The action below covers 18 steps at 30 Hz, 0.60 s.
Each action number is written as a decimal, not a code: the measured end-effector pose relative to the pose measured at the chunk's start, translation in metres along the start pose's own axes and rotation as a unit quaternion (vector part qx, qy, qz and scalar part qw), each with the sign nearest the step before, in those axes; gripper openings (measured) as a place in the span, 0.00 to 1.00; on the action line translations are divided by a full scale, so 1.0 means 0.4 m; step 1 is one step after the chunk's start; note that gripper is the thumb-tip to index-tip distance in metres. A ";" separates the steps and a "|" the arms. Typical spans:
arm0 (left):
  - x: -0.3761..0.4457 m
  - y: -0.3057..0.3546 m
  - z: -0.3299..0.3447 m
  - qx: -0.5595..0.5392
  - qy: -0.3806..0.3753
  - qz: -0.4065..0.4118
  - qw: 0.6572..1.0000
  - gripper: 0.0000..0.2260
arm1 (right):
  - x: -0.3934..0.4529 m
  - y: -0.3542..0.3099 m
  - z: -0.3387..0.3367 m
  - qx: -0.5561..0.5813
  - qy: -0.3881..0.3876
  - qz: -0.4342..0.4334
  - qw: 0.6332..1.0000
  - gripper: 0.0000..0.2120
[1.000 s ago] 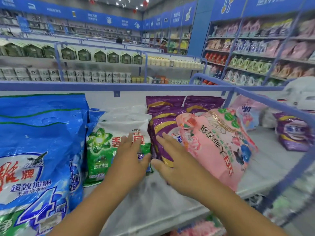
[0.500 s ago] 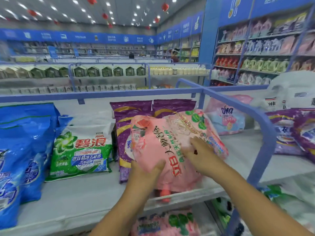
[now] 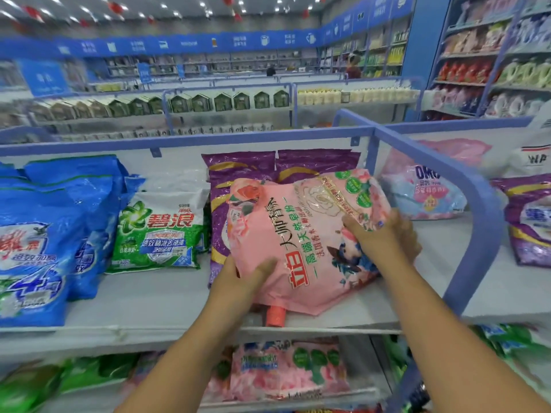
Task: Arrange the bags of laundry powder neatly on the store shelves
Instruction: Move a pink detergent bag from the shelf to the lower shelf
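While a second ago both hands sat apart on different bags (left on the green-white one, right on the pink one's edge), both now hold the pink bag [image 3: 301, 234]. Left hand [image 3: 238, 281] grips its near-left corner, thumb curled over the front face, fingers hidden underneath. Right hand [image 3: 384, 239] is pressed onto the bag's right side, fingers wrapping the far edge; how tightly, I can't tell.

Pink bag sits tilted, print running diagonally, near edge on the top shelf [image 3: 149, 296], far end leaning on the two purple bags [image 3: 247, 174] standing behind it. It has swung left, from right of the purple pair to squarely in front of them, covering most of their faces. A small red piece [image 3: 274, 315] pokes out beneath its near edge; can't tell what it is.

Green-white bag [image 3: 161, 228] is released, standing just left of the purple pair and untouched. Blue bags [image 3: 53, 222] at far left are unchanged. Blue divider rail [image 3: 465, 210] bounds the bay on the right, with bare shelf between it and the pink bag.

Judgement: mid-reposition, not placed. Bag is still crooked and blocking the purple row, so it likely needs squaring upright or shifting right into the gap by the rail.
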<state>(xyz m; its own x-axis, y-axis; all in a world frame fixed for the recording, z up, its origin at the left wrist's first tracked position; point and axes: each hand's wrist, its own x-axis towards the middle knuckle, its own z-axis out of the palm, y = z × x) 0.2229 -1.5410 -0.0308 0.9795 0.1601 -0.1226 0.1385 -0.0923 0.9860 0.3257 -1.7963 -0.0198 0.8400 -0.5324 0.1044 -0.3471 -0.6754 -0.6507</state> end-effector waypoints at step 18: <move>-0.087 0.122 -0.104 -0.115 0.002 0.034 0.993 0.19 | -0.104 -0.109 -0.133 0.163 0.055 -0.098 0.980 0.20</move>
<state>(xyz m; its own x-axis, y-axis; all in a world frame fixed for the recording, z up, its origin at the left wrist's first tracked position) 0.1896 -1.5100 0.0265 0.9846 0.1661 -0.0540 0.0336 0.1231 0.9918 0.2837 -1.7719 0.0440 0.8208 -0.4725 0.3211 -0.0165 -0.5814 -0.8134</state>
